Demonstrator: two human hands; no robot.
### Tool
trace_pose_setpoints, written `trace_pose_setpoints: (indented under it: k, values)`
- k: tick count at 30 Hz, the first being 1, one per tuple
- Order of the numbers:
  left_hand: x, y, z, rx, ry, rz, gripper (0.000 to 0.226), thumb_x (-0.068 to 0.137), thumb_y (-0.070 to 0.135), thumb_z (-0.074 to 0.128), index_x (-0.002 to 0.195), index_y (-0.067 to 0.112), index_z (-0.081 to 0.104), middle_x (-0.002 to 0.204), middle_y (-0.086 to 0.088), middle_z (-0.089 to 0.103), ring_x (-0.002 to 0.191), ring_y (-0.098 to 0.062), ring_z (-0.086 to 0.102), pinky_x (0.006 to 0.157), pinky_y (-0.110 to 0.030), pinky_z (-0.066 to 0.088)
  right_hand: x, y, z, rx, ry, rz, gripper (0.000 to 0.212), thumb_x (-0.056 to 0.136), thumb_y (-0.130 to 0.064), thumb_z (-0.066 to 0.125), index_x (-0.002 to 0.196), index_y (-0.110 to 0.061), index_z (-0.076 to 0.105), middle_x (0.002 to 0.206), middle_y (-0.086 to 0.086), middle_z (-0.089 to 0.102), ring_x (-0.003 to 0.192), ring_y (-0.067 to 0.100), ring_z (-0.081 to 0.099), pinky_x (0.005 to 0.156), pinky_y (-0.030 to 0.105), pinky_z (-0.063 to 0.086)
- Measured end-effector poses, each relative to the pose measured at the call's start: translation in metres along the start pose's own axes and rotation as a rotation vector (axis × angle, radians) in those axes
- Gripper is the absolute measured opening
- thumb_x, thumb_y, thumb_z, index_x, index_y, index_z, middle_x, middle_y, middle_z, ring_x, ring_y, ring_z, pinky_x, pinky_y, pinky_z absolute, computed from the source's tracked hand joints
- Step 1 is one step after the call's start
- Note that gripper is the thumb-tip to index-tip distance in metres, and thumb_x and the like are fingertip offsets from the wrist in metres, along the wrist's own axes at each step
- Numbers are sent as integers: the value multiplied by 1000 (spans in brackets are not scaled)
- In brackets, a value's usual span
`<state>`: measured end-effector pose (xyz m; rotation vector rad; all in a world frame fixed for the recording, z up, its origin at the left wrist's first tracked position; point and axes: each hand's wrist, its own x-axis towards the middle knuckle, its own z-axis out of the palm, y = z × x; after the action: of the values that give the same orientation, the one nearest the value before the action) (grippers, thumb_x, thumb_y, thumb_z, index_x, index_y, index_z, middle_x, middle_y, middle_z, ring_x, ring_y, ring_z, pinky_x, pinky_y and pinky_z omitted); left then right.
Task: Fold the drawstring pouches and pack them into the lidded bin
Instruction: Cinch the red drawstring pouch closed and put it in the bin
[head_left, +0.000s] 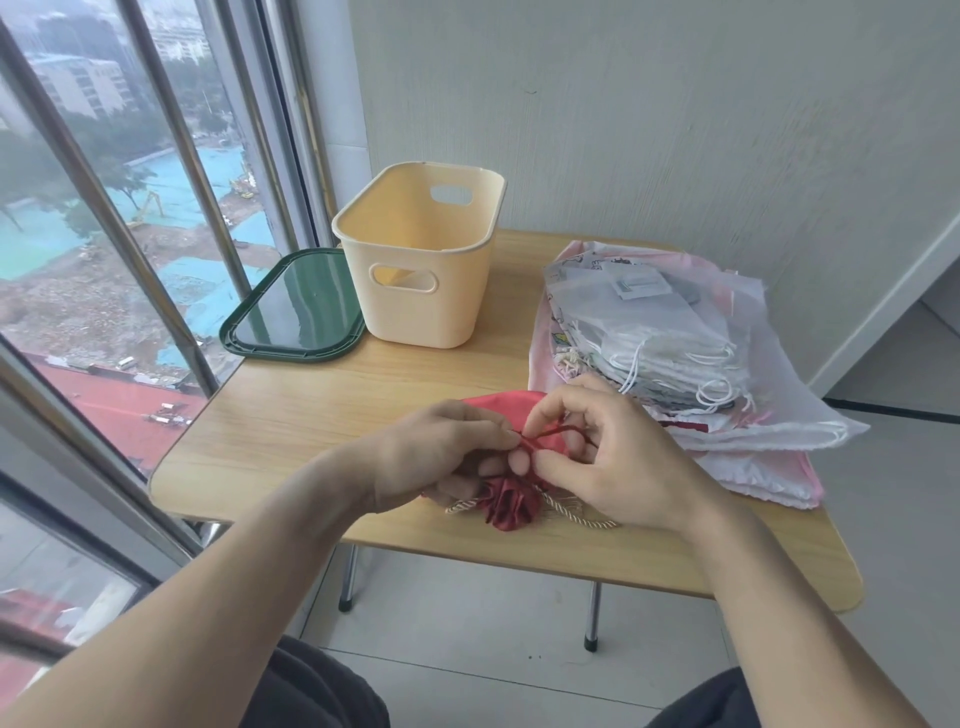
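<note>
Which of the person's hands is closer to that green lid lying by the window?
Left. The left hand works the red pouch on the green lid's side of the table; the right hand sits farther over, beside the pile of pouches.

Head view, steeply down onto near table (291, 415)

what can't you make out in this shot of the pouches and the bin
Head view only:
- Red pouch: its middle is covered by the left hand and right hand, so any fold is unseen.
- Bin: its near wall hides part of the floor inside.
- Stack of pouches: overlapping layers hide the count.
- Label on the top pouch: print too small to read.
- Lid: only one face shows.
</note>
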<state>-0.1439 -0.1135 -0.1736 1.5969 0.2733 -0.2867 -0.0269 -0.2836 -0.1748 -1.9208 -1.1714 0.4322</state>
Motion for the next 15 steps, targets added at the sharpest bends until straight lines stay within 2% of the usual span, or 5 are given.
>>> trace_pose_setpoints:
  k: [4,8,12,15]
  values:
    - [1,1,1,-52,42,-1,31,100,19,45,76,13,62,65,-1,39,49,-14,22,45,-27,9,0,-3,2,71,36,-25,9,73,-30,76,80,-30,72,95,-9,52,66,11,47,67,30,49]
    - [1,-1,1,-21,37,1,28,95,23,49,70,16,61,65,0,39,47,-13,24,43,-24,13,-1,-4,3,27,69,-14,7,75,-25,83,74,-27,76,95,-10,58,65,13,50,69,36,53]
    - [1,0,4,40,94,-7,26,91,27,52,68,16,59,63,-1,36,47,-13,23,43,-22,16,0,-7,6,-34,92,-26,10,74,-23,85,68,-25,77,93,-12,61,58,6,45,60,25,47]
    - [2,1,8,98,134,-19,34,99,18,50,65,14,55,59,0,35,44,-10,24,40,-19,20,1,-9,11,-72,67,6,16,74,-25,84,63,-25,73,93,-11,60,59,1,50,59,13,38]
